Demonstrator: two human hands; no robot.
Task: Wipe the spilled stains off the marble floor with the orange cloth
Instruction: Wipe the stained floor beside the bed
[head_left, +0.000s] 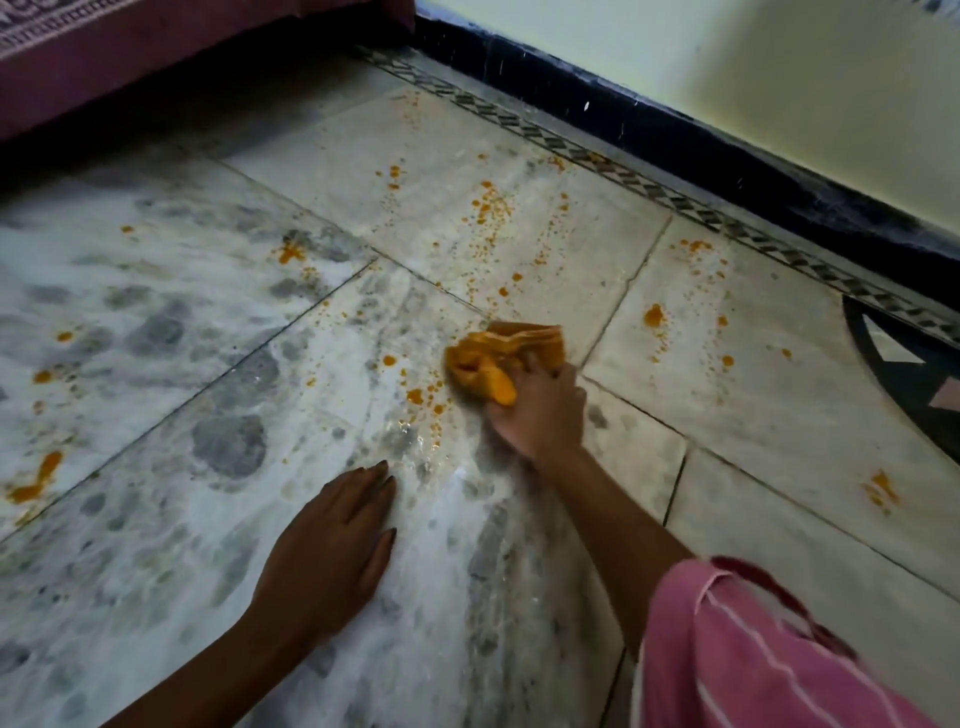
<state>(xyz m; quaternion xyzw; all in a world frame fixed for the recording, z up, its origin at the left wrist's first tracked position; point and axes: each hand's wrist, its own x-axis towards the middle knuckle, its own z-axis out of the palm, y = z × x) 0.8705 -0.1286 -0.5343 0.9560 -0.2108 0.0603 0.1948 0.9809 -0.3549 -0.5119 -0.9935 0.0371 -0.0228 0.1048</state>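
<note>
Here the right hand (540, 410) clenches the bunched orange cloth (498, 358) against the stained marble floor (156, 322), cloth bulging beyond its fingers, while the left hand (332, 551) lies spread flat nearby.

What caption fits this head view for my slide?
Right hand wipes orange stains off marble floor with orange cloth; left hand braces.

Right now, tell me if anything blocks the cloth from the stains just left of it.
Nothing visible does. The orange cloth, bunched in the right hand, sits beside the orange stains, bare marble floor between. The left hand rests nearer, clear.
</note>
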